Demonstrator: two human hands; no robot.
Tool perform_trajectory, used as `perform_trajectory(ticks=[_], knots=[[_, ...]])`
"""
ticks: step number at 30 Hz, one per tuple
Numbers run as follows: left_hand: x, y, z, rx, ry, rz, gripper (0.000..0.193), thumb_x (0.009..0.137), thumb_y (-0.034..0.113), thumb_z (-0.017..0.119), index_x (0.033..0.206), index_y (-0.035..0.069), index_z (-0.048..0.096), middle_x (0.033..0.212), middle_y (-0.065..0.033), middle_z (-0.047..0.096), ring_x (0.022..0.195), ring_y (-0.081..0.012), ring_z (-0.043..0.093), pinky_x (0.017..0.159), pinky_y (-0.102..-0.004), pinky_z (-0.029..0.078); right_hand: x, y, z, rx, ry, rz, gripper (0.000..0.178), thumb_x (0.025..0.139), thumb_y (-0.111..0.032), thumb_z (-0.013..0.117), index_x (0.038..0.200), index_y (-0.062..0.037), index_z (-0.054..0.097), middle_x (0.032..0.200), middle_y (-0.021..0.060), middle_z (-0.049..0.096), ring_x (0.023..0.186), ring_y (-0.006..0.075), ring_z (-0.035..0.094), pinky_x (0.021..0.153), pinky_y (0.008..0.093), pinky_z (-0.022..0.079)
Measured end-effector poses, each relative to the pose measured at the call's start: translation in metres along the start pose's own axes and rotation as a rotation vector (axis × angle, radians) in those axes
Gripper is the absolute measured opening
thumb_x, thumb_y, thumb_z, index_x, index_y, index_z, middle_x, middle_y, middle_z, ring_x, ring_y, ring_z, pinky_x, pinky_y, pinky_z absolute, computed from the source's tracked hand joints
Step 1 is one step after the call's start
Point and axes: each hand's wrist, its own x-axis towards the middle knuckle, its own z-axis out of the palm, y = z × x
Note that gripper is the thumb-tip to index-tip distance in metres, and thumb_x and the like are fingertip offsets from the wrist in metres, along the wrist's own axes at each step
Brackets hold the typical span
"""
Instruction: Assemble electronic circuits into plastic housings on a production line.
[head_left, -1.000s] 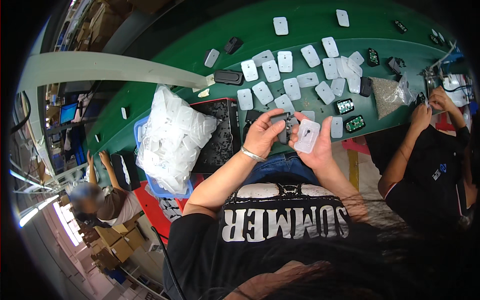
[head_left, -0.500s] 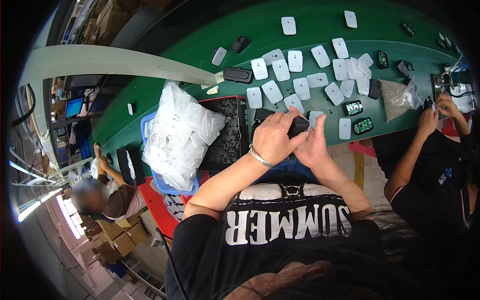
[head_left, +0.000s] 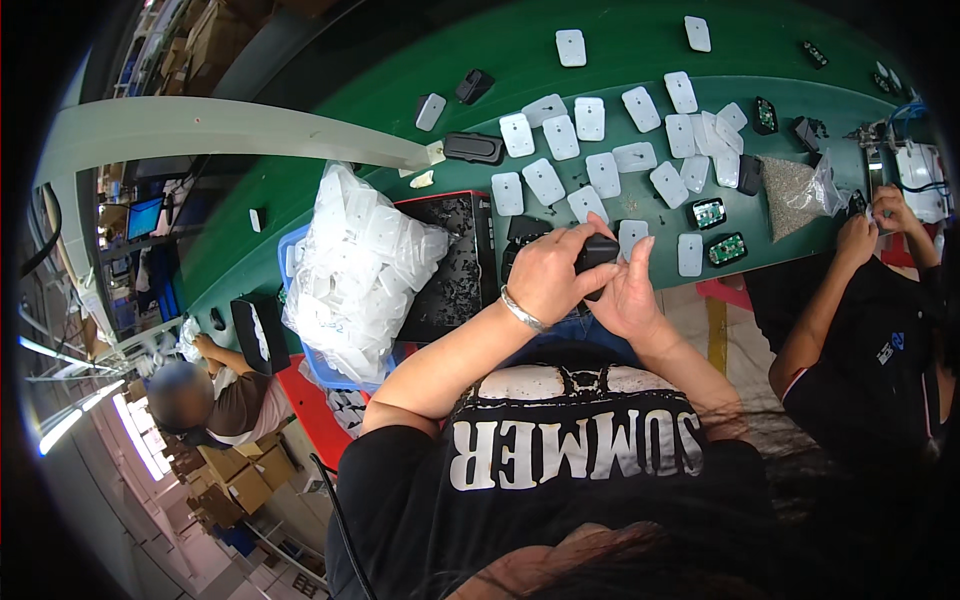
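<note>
Both forearms were raised from the lower centre of the frame and met just above the middle. The left hand, a metal bangle on its wrist, was curled over a small black casing, its grip closed on the piece from the left. The right hand was pressed against the same casing from below and the right, fingers extended upward, its grip also closed on it. The casing was held above the near edge of the green surface. A clear bag of white parts was seen at centre left. White flat covers were scattered across the upper centre.
</note>
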Motion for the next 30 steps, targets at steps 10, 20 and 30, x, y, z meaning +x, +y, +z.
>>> perform_trajectory(ticks=[10, 20, 30], knots=[[-0.003, -0.004, -0.013, -0.08, -0.054, -0.006, 0.045, 0.065, 0.034, 0.071, 0.097, 0.005, 0.06, 0.079, -0.0152, 0.061, 0.067, -0.0294, 0.06, 0.059, -0.0347, 0.049, -0.001, 0.004, 0.005, 0.012, -0.034, 0.03, 0.077, 0.081, -0.068, 0.016, 0.136, -0.0144, 0.021, 0.126, 0.0061, 0.039, 0.117, 0.0215, 0.038, 0.098, 0.038, 0.03], [-0.006, -0.018, -0.009, -0.546, -0.092, -0.187, 0.044, 0.073, 0.01, 0.069, 0.112, -0.002, 0.052, 0.091, -0.007, 0.062, 0.077, -0.0098, 0.059, 0.067, -0.0237, 0.049, 0.006, 0.0, 0.013, -0.009, -0.025, 0.042, 0.067, 0.087, -0.059, 0.02, 0.131, -0.0097, 0.03, 0.122, 0.0076, 0.043, 0.113, 0.0211, 0.042, 0.096, 0.037, 0.033], [-0.016, -0.018, -0.018, -0.641, -0.008, -0.282, 0.043, 0.068, 0.02, 0.072, 0.104, 0.001, 0.057, 0.085, -0.0088, 0.062, 0.065, -0.013, 0.059, 0.057, -0.0252, 0.048, 0.005, -0.003, 0.014, 0.176, -0.076, 0.121, 0.071, 0.085, -0.062, 0.019, 0.132, -0.0101, 0.029, 0.123, 0.0083, 0.043, 0.114, 0.0213, 0.042, 0.096, 0.0377, 0.033]])
